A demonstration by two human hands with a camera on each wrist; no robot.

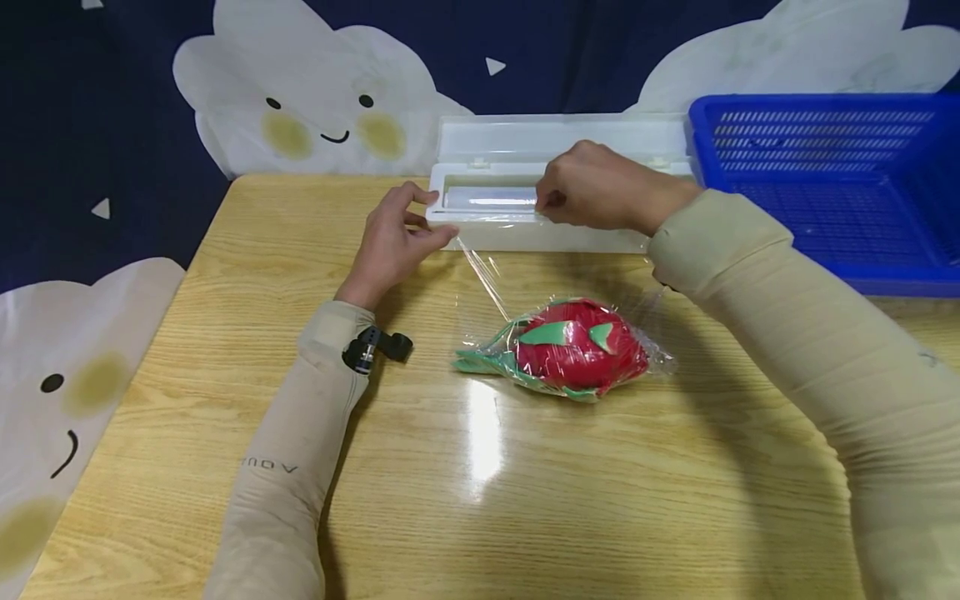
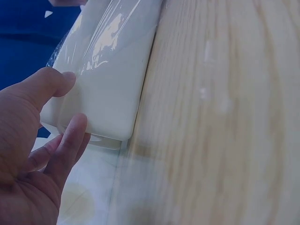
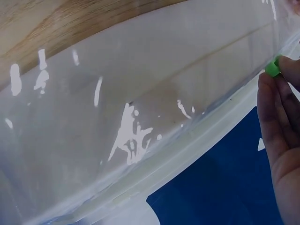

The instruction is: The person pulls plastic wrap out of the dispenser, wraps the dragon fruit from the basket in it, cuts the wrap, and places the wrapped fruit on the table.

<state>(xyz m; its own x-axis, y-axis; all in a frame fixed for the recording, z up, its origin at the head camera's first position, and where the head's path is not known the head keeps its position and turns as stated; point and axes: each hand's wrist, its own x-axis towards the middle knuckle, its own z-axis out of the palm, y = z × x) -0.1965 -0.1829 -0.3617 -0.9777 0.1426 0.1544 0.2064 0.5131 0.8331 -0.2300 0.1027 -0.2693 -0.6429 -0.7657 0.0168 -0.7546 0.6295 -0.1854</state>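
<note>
A white cling film dispenser (image 1: 525, 236) lies along the table's back edge with its lid raised and the film roll (image 1: 480, 198) showing inside. My left hand (image 1: 393, 237) grips its left end, thumb at the front and fingers at the side. With thumb and fingertips my right hand (image 1: 600, 187) pinches a small green slider (image 3: 272, 68) on the dispenser's edge; the head view hides this piece. Clear film (image 3: 136, 131) stretches over the dispenser's front and down to a red dragon fruit (image 1: 570, 350) with green scales, which lies wrapped in film on the table.
A blue plastic basket (image 1: 795, 279) stands at the back right, close to the dispenser's end. The wooden table (image 1: 420, 500) reaches toward me. Behind it hangs a dark blue cloth (image 1: 525, 33) with white clouds. A small black camera (image 1: 375, 346) sits on the left wrist.
</note>
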